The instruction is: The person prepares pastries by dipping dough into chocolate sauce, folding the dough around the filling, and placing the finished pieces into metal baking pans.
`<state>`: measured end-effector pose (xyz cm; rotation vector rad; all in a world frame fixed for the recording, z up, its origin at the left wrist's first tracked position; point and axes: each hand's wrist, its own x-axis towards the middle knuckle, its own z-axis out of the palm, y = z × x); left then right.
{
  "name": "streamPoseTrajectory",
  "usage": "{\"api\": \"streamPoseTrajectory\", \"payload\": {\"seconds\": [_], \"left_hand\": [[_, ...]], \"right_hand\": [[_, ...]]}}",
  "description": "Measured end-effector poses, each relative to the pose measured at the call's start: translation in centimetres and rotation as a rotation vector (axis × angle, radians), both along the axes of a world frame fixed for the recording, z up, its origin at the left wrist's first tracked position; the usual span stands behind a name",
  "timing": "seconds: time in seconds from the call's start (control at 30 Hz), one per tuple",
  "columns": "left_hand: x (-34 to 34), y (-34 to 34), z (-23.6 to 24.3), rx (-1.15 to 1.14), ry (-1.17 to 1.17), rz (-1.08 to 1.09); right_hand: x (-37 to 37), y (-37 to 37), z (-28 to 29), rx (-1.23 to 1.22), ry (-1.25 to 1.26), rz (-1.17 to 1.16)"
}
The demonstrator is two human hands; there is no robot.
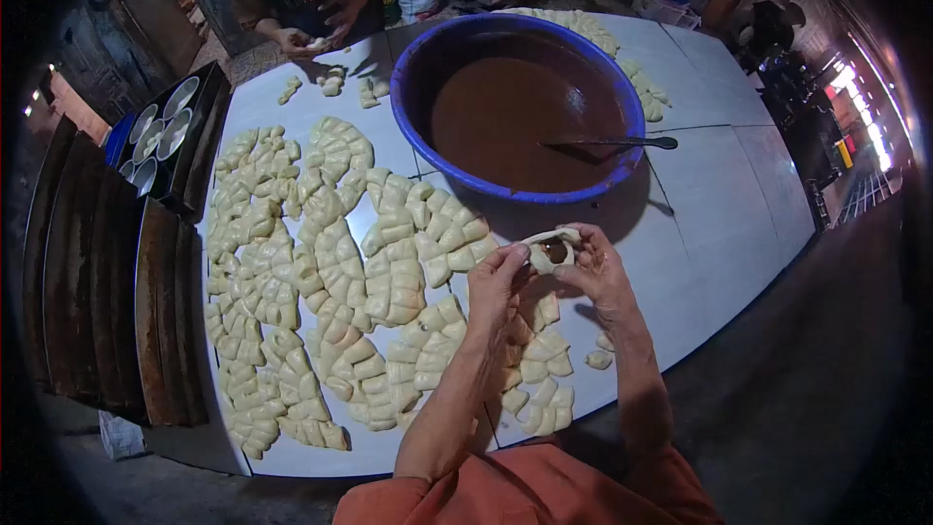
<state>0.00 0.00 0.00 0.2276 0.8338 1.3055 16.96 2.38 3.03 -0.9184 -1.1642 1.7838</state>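
Note:
Between my two hands, just in front of the basin, is a piece of pale dough (556,251) with dark brown filling in its middle. My left hand (500,277) pinches its left edge, and my right hand (595,270) grips its right edge with thumb and fingers. A large blue basin (413,126) of brown filling (515,102) stands beyond my hands. A dark-handled spoon (622,143) rests in it, its handle over the right rim. Rows of pale dough pieces (335,262) cover the table to the left, and several more lie under my forearms.
The white tiled table (729,185) reaches to the right. Dark metal trays (83,272) stand on edge at the left, near round tins (175,131) in a rack. Across the table another person's hands (306,42) hold a dough piece. More dough (641,87) lies behind the basin.

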Motion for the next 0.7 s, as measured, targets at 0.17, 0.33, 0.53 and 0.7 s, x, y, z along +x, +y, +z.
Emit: {"api": "streamPoseTrajectory", "payload": {"seconds": [0.17,0.33,0.53,0.7], "left_hand": [[0.7,-1.2,0.5,0.120,0.261,0.001],[0.9,-1.5,2.4,0.191,0.370,0.046],[-1.0,-0.2,3.6,0.111,0.248,-0.236],[-2.8,-0.1,3.4,0.044,0.325,-0.395]], "right_hand": [[-3.2,-3.0,1.5,0.764,-0.856,-0.337],[-3.9,-3.3,1.0,0.699,-0.714,-0.465],[-3.4,-3.1,0.5,0.095,-0.156,-0.392],[-2.4,-4.7,2.8,-0.026,-0.168,-0.206]]}}
